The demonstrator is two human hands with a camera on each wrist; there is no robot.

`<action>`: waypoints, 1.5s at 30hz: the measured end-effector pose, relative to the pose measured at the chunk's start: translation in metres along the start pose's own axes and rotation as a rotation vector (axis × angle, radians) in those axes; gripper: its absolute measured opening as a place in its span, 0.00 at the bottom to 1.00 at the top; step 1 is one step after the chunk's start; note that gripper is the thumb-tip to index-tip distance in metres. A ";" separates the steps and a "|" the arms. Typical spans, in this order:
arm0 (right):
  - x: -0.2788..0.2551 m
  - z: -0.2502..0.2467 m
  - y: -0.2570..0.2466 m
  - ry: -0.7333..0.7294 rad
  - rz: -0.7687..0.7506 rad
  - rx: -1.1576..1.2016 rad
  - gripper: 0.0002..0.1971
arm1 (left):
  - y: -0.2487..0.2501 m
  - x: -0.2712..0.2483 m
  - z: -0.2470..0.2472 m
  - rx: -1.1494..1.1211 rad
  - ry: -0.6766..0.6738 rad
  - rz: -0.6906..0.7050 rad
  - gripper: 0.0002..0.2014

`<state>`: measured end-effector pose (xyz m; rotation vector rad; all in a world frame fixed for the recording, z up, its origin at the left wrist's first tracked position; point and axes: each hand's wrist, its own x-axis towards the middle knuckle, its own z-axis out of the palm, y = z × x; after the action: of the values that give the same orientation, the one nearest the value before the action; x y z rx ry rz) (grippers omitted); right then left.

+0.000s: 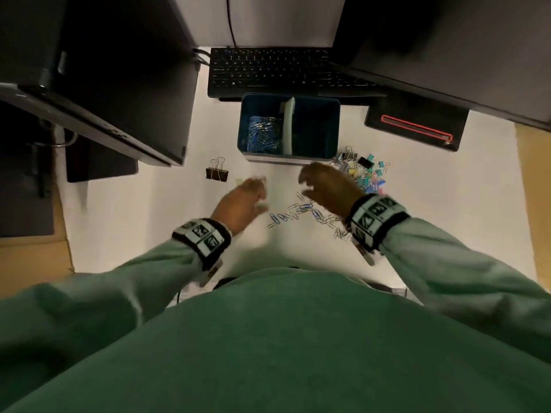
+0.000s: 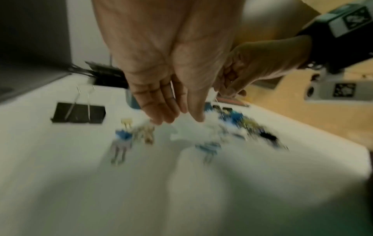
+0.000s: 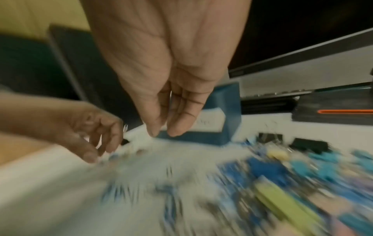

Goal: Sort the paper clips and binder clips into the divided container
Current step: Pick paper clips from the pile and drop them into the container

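The blue divided container [image 1: 316, 156] stands in front of the keyboard, with a white divider [image 1: 288, 126] across it. Its left compartment holds several paper clips [image 1: 264, 134]; the right one looks dark and bare. Loose paper clips [image 1: 301, 213] lie scattered on the white desk between my hands. A pile of coloured binder clips [image 1: 368, 174] sits right of the container. One large black binder clip [image 1: 217, 173] lies to its left. My left hand [image 1: 259, 189] hovers with relaxed fingers [image 2: 161, 116], holding nothing I can see. My right hand [image 1: 304, 186] hovers loosely curled over the pile's edge.
A black keyboard [image 1: 268, 70] lies behind the container. Dark monitors [image 1: 119, 79] overhang the desk on both sides. A black base with a red stripe [image 1: 417, 126] sits at the right. The wrist views are motion-blurred.
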<state>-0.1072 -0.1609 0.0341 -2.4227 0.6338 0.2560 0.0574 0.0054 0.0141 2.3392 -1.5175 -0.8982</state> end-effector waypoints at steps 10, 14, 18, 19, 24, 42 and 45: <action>-0.017 0.049 0.027 -0.138 0.006 -0.151 0.15 | 0.016 0.019 0.045 0.095 -0.146 0.116 0.10; -0.011 0.048 0.025 -0.160 0.001 -0.109 0.18 | 0.022 0.024 0.049 0.058 -0.160 0.105 0.29; -0.015 0.055 0.021 -0.129 -0.012 -0.140 0.17 | 0.027 0.028 0.055 0.082 -0.175 0.140 0.26; -0.014 0.058 0.019 -0.123 -0.027 -0.170 0.13 | 0.029 0.032 0.056 0.109 -0.180 0.161 0.21; -0.009 0.062 0.016 -0.145 -0.017 -0.255 0.09 | 0.035 0.036 0.055 0.175 -0.187 0.137 0.12; 0.076 -0.044 -0.051 0.356 0.072 0.486 0.04 | 0.024 0.073 -0.072 -0.216 0.358 -0.117 0.07; 0.091 -0.041 -0.049 0.263 0.081 0.300 0.07 | 0.017 0.067 -0.070 -0.184 0.374 -0.141 0.07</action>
<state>-0.0031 -0.1861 0.0622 -2.1589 0.8233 -0.1215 0.1054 -0.0714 0.0528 2.3356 -1.0887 -0.5567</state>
